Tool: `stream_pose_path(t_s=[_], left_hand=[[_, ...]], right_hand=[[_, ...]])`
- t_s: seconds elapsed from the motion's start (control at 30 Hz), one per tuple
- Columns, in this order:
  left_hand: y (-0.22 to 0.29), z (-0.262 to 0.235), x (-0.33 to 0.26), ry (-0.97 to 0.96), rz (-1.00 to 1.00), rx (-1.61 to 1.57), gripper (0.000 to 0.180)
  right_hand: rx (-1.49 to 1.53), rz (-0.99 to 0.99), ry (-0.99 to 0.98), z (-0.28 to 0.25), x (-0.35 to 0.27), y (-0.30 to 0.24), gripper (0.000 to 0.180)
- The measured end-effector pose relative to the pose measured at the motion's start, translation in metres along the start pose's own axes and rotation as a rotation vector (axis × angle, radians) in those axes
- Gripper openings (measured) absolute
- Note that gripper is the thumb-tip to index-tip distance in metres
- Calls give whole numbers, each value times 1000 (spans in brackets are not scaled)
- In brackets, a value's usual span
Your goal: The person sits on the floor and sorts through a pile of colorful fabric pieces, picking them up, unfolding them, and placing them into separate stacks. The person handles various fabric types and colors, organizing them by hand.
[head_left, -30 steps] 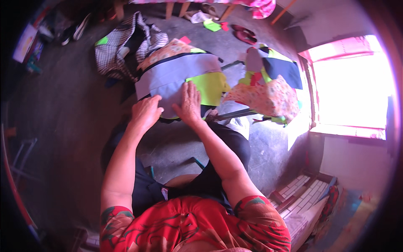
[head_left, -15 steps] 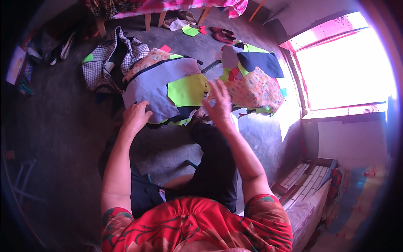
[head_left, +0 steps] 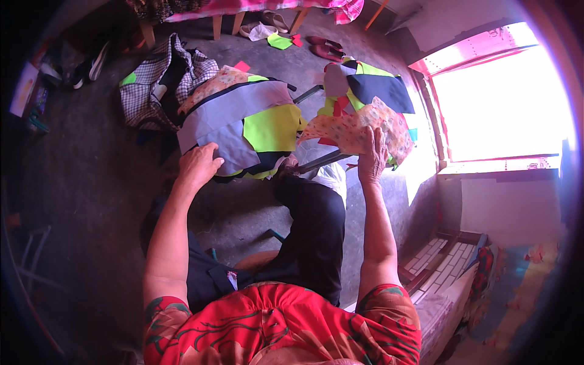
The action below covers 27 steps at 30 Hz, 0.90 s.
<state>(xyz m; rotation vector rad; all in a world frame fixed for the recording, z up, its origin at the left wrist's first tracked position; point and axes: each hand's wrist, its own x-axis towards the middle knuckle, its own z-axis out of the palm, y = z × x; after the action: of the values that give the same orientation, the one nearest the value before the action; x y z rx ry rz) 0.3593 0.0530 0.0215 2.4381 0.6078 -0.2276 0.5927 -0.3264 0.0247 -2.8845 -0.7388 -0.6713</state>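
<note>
My left hand rests on the near left edge of a grey cloth piece, its thumb apart from the fingers. That grey cloth lies on a heap with a neon yellow-green piece over its right side. Further right, my right hand grips the near edge of a thin floral cloth piece, which is partly raised and creased. Under and behind the floral piece are yellow-green, red and dark navy cloth pieces. Parts of my right fingers are hard to tell from the cloth.
A checked cloth lies beyond the heap at left. Dark bars and a white bag show below the floral cloth. Shoes and scraps lie on the floor near a pink-covered table or bed. A bright window opening is at right.
My right hand has moved right, from beside the yellow-green piece to the floral cloth, and has taken hold of it. The floral cloth's near edge has lifted, exposing dark bars. My left hand stays put.
</note>
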Motion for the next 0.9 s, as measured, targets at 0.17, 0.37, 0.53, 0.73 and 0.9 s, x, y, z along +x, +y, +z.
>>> stream_pose_path(t_s=[0.17,0.37,0.53,0.73,0.9], left_hand=[[-1,-2,-1,10,7,-5,37],[-4,3,2,72,67,-112,36],[-2,1,5,30,123,-225,36],[9,2,7,-68,199,-635,43],[20,-1,1,-28,439,-620,60]], right_hand=[[131,44,-54,-12,0,4,57],[253,-22,140,-55,0,-42,37],[256,114,-38,-42,13,-69,31],[986,284,-177,-42,1,-142,20],[963,94,-357,-33,0,-201,21]])
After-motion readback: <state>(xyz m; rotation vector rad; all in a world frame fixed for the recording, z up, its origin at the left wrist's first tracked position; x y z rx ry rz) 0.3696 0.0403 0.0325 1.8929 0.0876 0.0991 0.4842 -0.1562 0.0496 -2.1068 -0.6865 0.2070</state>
